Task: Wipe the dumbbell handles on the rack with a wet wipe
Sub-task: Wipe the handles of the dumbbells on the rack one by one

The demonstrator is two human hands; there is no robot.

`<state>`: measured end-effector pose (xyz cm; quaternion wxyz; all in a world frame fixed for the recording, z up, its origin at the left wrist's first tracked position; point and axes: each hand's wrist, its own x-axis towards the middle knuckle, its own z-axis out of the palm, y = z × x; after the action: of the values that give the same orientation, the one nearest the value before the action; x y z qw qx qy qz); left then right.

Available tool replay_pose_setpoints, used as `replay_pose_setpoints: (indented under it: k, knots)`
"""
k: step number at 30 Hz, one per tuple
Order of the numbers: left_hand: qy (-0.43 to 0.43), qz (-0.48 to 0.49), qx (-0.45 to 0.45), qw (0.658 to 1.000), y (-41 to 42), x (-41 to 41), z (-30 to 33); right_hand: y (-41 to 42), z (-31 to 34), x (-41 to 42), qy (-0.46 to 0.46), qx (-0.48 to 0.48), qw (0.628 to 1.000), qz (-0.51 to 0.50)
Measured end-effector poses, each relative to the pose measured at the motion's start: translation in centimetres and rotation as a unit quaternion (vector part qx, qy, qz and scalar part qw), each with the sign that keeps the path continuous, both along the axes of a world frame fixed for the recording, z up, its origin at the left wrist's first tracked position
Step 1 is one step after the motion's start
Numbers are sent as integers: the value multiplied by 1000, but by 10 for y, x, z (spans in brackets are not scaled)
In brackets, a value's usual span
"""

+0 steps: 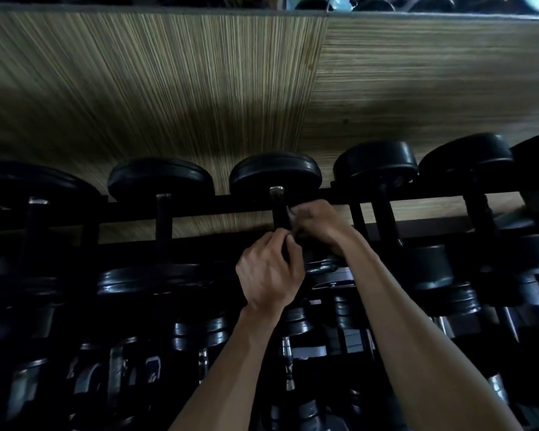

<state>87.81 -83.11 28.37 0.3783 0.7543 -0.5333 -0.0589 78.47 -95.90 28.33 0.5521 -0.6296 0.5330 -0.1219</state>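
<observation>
Both bare forearms reach forward and converge. Left hand (269,270): back facing the camera, fingers curled, thumb alongside, closed round a dark bar. Right hand (316,223): just beyond the left grip, touching it, fingers bent and pinching something pale at the fingertips.

Dumbbells in a row on the rack

Both hands' fingers (288,244) meet at one handle (278,209); dumbbells (161,181) lie left and right, the wall (199,88) behind.

Two hands (269,269), one rack (218,205)
</observation>
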Motion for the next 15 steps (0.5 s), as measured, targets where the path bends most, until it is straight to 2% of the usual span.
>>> replay_pose_setpoints:
  k: [4,7,10,12,15]
  knots:
    - [-6,-3,2,1000,0,0,0,2,10,-17,75,12,990,115]
    - [-9,-1,5,1000,-1,1,0,-4,12,-6,28,44,998,42]
    - [-13,2,13,1000,-1,0,-3,-3,8,4,-53,18,998,-36]
    - [-13,9,20,1000,-2,0,-3,0,4,1,-54,12,998,-19]
    - [-11,15,28,999,-1,-1,-3,3,5,-17,-8,38,997,71]
